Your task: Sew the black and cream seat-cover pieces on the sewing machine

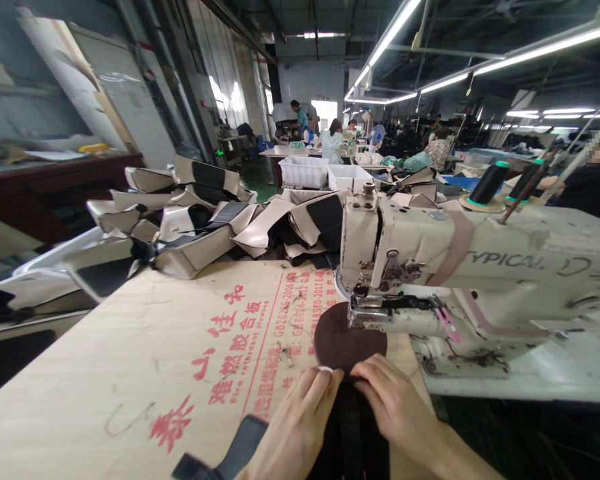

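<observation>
A dark brown rounded panel (pixel 347 333) lies on the board, its far edge beside the arm of the sewing machine (pixel 405 253). Below it, a black fabric piece (pixel 347 433) with a strap running down its middle meets the panel's near edge. My left hand (pixel 303 413) pinches that edge from the left, fingers closed. From the right, my right hand (pixel 393 400) grips the same edge, its fingertips close to those of the left. Fingers cover part of the join. A dark grey strap (pixel 245 443) lies by my left forearm.
The plywood board (pixel 180 347) with red print carries loose thread ends. Beige and black sewn pieces (pixel 200 233) are heaped behind it. Black thread spools (pixel 490 183) stand on the machine. White bins (pixel 304 172) and several people are farther back; one person (pixel 593 180) sits at right.
</observation>
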The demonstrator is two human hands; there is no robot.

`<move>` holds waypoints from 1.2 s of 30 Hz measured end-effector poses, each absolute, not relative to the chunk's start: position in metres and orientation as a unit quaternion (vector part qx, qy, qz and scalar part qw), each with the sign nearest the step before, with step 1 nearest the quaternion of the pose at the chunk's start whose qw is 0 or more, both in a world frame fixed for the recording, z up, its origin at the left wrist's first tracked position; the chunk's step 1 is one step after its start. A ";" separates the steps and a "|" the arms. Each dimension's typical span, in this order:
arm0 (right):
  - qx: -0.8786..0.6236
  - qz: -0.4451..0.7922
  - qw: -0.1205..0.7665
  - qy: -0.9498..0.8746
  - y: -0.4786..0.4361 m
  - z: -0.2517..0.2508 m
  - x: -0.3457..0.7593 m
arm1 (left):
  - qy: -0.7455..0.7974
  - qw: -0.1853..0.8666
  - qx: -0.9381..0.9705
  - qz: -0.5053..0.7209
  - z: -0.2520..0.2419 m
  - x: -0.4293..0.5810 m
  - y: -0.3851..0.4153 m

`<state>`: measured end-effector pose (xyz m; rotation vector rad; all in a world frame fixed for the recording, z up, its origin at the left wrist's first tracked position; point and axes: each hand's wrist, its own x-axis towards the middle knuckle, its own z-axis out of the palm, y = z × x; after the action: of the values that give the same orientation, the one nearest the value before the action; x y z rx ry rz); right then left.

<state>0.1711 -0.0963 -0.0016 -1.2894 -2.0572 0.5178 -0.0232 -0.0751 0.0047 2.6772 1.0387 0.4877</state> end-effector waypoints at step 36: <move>-0.482 0.253 0.346 -0.764 -0.089 -0.007 0.167 | 0.386 0.379 0.829 0.143 0.012 -0.032 -0.058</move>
<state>0.1667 -0.0886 -0.0069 -1.2502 -1.9837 0.6564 -0.0325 -0.0583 0.0117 2.1179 0.9849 0.3660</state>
